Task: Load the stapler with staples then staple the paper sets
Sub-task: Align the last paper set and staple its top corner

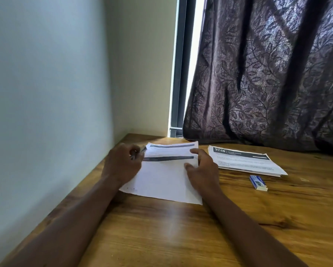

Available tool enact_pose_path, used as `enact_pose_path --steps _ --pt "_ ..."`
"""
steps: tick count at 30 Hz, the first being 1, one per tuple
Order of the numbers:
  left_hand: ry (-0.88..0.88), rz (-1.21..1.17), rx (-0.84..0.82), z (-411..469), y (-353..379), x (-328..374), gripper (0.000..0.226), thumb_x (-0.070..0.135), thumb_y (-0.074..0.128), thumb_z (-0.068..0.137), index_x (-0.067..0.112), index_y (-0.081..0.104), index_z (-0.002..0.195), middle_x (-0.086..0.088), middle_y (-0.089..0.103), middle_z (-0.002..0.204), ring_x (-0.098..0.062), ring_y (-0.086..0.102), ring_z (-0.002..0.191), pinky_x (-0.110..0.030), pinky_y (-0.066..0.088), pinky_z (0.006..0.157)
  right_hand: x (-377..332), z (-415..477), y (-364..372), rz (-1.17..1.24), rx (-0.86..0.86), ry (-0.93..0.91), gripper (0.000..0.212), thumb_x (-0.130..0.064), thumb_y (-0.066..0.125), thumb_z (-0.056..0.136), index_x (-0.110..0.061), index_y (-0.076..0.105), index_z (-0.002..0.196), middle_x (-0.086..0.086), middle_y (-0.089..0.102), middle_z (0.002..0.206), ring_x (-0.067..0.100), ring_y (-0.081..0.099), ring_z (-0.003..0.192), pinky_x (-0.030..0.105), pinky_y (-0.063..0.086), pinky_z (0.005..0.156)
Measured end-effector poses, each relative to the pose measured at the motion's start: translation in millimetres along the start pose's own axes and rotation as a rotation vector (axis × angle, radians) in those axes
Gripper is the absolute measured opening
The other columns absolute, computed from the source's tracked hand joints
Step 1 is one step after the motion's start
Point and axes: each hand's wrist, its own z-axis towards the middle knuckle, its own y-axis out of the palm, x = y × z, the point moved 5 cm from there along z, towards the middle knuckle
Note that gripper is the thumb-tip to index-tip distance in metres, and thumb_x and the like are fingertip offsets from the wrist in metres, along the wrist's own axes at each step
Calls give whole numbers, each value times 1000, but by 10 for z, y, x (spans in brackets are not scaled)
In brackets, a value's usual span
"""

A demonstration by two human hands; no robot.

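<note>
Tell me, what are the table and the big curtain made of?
The table looks like wood, smooth and slightly shiny: it shows grain lines and a pale glare. The curtain seems to be woven cloth, dark with a leaf pattern, hanging in soft folds.

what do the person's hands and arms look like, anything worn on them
The left hand and right hand are bare, with no gloves. Both forearms are uncovered right to the picture's edge: no sleeve shows, nor any watch, band or ring.
</note>
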Motion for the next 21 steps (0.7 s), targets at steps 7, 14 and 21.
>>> enact_pose_path --steps 7,14,21 --pt "-122 115 -105 89 43 -295 21 46 69 89 29 72 101 5 74 105 -20 67 97 -30 50 82 108 150 -363 288 199 38 32 -15 69 92 -28 71 121 -2 73 100 11 66 87 21 51 75" --pt "-90 270 -177 112 132 -269 39 59 63 86 32 68 114 8 71 117 -20 64 111 -39 47 98 62 201 -423 486 189 -19 32 -3 68 91 -26 72 113 -4 72 84 0 64 70 16 53 63" --pt "97 -106 126 145 -94 -88 38 55 47 97 27 68 111 10 73 96 -18 67 82 -38 57 82 -105 197 -426 646 86 -131 39 4 67 90 -24 71 116 -1 74 108 1 68 92 18 52 82"
